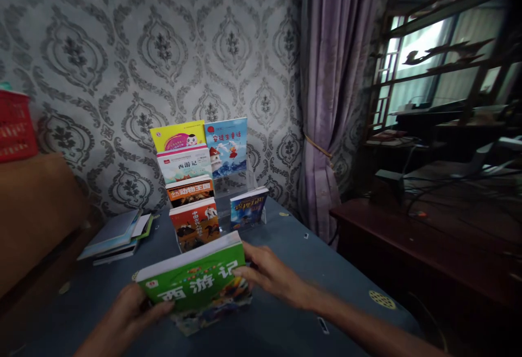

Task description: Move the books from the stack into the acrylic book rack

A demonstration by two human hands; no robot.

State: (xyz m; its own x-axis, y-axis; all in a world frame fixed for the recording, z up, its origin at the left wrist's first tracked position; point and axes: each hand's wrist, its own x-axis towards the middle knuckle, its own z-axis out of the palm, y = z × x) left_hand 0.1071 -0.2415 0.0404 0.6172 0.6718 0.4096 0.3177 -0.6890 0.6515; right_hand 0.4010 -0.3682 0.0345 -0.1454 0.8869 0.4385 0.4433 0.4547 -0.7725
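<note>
While two hands (131,313) (271,271) hold one green book (199,287) | six covers (198,227) racked

The green book (196,283) was held firm, left hand (129,309) at its left end, right hand (271,271) at its right! Behind it stood a clear stand (230,185) bearing upright books (188,166); behind-left lay a stack (116,233).

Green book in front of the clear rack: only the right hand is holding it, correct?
Not quite. The head view shows both hands holding the green book: the left hand at its left end, the right hand at its right. It is in front of the clear rack.
</note>
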